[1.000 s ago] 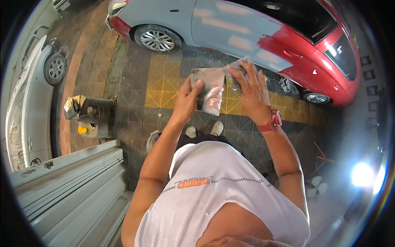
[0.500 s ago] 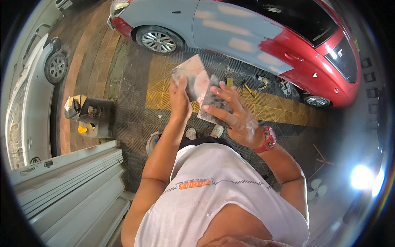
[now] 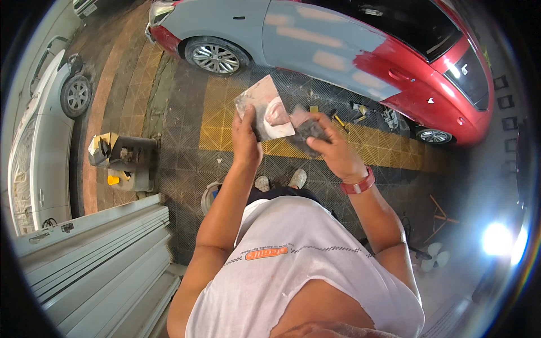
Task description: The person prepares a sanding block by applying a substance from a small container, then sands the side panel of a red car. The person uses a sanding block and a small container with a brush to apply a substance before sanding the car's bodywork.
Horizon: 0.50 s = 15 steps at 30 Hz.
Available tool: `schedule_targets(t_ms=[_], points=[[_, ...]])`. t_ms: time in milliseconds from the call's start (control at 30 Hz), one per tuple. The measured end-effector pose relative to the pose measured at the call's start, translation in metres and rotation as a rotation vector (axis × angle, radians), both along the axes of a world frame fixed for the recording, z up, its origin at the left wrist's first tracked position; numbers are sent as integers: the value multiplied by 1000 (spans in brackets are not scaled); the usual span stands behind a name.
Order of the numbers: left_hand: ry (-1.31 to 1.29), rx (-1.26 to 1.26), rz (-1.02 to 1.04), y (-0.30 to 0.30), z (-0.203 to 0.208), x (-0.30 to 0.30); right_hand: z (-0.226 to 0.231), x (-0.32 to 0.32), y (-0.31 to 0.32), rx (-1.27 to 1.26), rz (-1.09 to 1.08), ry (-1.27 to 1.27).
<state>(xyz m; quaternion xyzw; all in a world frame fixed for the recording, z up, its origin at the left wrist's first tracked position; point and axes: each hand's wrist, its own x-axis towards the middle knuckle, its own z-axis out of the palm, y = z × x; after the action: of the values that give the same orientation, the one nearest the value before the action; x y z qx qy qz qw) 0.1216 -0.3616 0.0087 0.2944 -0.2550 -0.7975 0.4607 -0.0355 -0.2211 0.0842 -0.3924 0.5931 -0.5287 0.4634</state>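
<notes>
In front of my chest, my left hand (image 3: 246,138) is closed on the near left edge of a flat, smudged, pale board (image 3: 264,90). A whitish-pink mound of paste (image 3: 276,115) lies on the board's right side. My right hand (image 3: 341,155) grips a dark, flat, rectangular spreader (image 3: 310,129), its thumb across the face and the other fingers behind. The spreader's pinkish-smeared far edge is close to the board's right edge; whether they touch I cannot tell. A red watch (image 3: 359,181) circles my right wrist.
A car (image 3: 321,48) with grey, primed-looking panels and red rear stands ahead. Small tools and scraps, including a yellow-handled tool (image 3: 340,122), lie beside it. At left are a dark bin-like stand (image 3: 135,160) and a white car (image 3: 51,141); a bright lamp (image 3: 497,239) glows at right.
My right hand has turned over and shifted slightly right, from fingers spread across the spreader to a thumb-side grip. More of the paste now shows on the board, which my left hand keeps nearly still.
</notes>
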Motion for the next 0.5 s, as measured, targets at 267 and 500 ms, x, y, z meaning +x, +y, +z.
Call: schedule_targets(t_ms=[267,500], points=[[-58,-184,15,2,8,1,2,-18,7,124,71,700],[-358,-441,-135,13,18,-4,4,4,4,-167,139,1443]])
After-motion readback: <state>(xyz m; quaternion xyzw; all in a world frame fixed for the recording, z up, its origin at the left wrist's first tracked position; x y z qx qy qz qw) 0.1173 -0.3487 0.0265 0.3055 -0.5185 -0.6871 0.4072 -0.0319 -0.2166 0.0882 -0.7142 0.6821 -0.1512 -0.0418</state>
